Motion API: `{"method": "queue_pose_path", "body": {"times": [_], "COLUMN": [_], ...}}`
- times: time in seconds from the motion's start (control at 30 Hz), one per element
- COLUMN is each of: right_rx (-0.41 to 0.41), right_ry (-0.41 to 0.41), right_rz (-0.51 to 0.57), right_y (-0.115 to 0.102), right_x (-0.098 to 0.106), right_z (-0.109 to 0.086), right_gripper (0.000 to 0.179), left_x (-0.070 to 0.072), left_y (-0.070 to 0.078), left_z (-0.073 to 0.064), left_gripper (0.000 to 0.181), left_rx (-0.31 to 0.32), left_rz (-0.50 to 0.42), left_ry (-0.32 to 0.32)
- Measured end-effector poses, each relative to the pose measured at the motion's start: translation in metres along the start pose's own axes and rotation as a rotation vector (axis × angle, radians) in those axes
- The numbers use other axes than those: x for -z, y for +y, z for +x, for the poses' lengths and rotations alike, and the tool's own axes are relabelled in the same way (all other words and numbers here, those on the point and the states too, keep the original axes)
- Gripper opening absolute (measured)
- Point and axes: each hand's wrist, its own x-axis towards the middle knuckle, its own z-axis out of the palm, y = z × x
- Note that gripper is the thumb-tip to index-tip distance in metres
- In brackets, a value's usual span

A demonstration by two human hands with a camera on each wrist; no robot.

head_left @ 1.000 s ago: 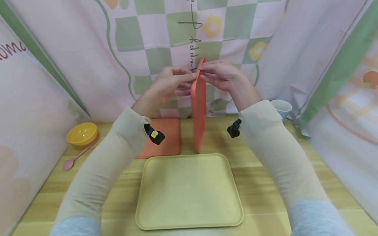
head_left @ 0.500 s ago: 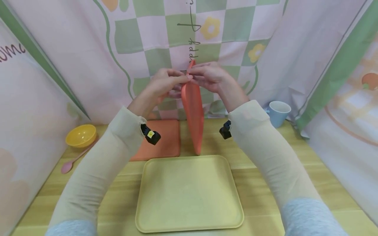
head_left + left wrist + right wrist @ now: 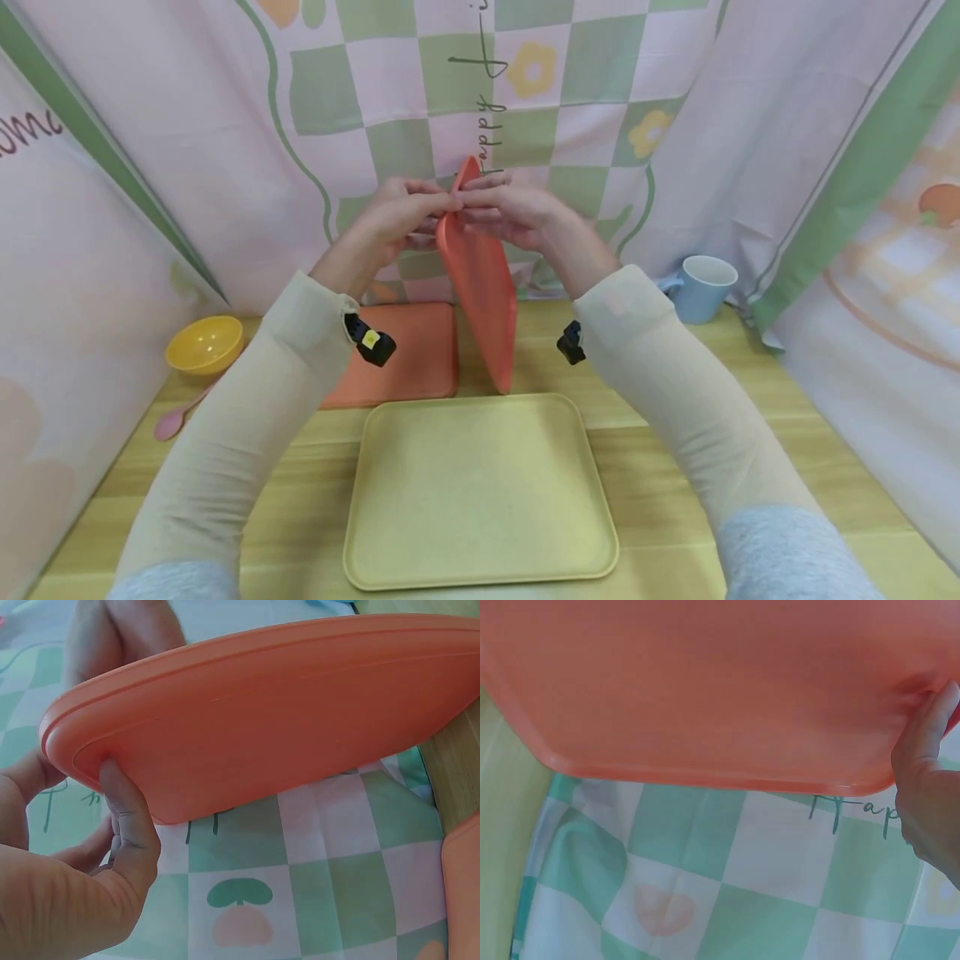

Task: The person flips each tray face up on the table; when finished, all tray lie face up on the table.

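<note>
An orange tray (image 3: 483, 308) stands on edge, its top leaning left and its near lower corner close behind the yellow tray (image 3: 480, 492). My left hand (image 3: 393, 218) pinches its upper edge from the left. In the left wrist view the thumb presses the underside of the tray (image 3: 277, 720) near a rounded corner. My right hand (image 3: 517, 215) grips the same upper edge from the other side. The right wrist view has fingers of the right hand (image 3: 928, 761) against the inner face of the tray (image 3: 705, 697). A second orange tray (image 3: 408, 354) lies flat on the left.
On the wooden table (image 3: 645, 467), a yellow bowl (image 3: 206, 344) and a pink spoon (image 3: 172, 421) are at the far left. A blue mug (image 3: 703, 292) stands at the back right. Behind everything hangs a checked curtain (image 3: 390, 158).
Both hands have moved left with the upper end of the held orange tray, which now leans further left. Its lower end has stayed in about the same place.
</note>
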Motion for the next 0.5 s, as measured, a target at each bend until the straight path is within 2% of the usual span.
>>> {"method": "queue_pose_path", "body": {"times": [0.27, 0.5], "right_rx": [-0.041, -0.075], "right_ry": [-0.055, -0.025], "right_rz": [-0.087, -0.1], "right_y": [0.021, 0.045], "right_x": [0.012, 0.035], "right_z": [-0.005, -0.011], "right_gripper": [0.048, 0.051], "left_x": [0.008, 0.02], "left_y": [-0.002, -0.006], "left_z": [0.001, 0.002], "left_gripper": [0.031, 0.012], "left_rx": [0.02, 0.018], "left_rz": [0.01, 0.029], "left_ry": [0.025, 0.055]}}
